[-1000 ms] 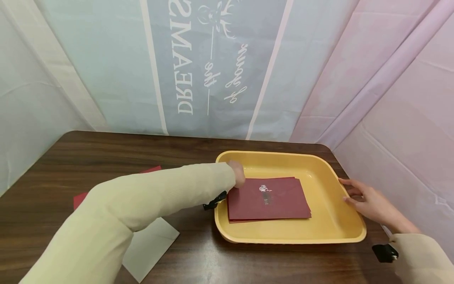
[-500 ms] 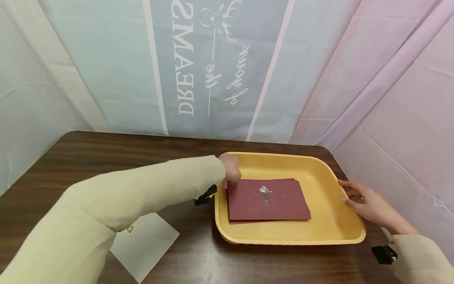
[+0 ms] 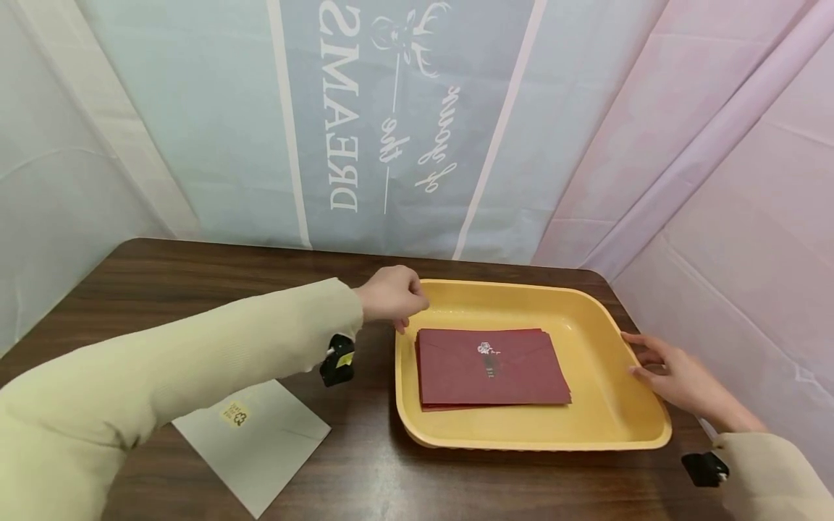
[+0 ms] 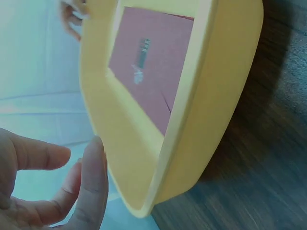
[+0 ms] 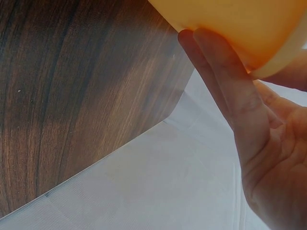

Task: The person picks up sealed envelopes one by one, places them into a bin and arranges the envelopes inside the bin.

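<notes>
A stack of dark red envelopes lies in the left part of a yellow plastic tray. Over the tray's back-left corner hovers my left hand, holding nothing. The left wrist view shows its thumb and fingers apart and loosely bent, beside the tray wall. My right hand holds the tray's right rim. In the right wrist view, fingers press the outer wall while the thumb goes over the rim. A white envelope with a gold clover-like mark lies left of the tray.
The dark wood table carries everything. A printed fabric curtain hangs behind it, with pale cloth close along the right side. The left sleeve crosses over the table and covers part of the white envelope.
My left hand has drawn left, out of the tray toward its back-left corner. More of the white envelope shows; red edges seen earlier beside the sleeve are out of sight. The right hand stays put.
</notes>
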A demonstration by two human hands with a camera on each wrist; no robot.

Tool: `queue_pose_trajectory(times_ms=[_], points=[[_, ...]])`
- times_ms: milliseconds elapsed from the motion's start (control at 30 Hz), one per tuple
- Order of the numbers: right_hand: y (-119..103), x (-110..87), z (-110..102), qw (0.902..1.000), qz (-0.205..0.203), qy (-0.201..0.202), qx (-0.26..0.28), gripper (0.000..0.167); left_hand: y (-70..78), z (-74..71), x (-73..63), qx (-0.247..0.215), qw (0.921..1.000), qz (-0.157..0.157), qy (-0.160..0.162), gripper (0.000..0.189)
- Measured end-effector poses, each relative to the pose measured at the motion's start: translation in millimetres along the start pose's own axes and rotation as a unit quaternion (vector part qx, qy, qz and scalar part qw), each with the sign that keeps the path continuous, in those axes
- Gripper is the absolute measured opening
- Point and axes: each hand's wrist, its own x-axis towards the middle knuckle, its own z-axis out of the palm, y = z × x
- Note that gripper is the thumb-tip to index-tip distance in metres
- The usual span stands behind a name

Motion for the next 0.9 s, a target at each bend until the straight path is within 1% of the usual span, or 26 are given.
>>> queue_pose_trajectory(times_ms=[167, 333, 600, 767, 900], points=[[1, 1.2, 1, 0.9999, -0.015, 0.006, 0.004, 0.049, -13.0, -9.9, -13.7, -0.015, 0.9991, -0.011, 0.038, 0.015], [2, 1.6, 2, 0.9994, -0.031, 0.009, 0.009, 0.049, -36.4, -16.2, -28.3, -0.03, 0.9972, -0.025, 0.063, 0.014], [0, 4.1, 3, 0.9996, -0.029, 0.004, 0.007, 0.049, -78.7, -34.9, -53.6, -0.026, 0.9961, -0.036, 0.076, 0.017], [4, 1.2, 2, 0.9994, -0.026, 0.0, 0.021, 0.049, -97.7, -42.7, -65.5, -0.017, 0.9959, -0.043, 0.077, 0.017], [6, -1.4, 1, 0.9995, -0.026, 0.006, 0.015, 0.049, -112.2, -45.5, -71.8, -0.005, 0.9955, -0.053, 0.078, 0.016]])
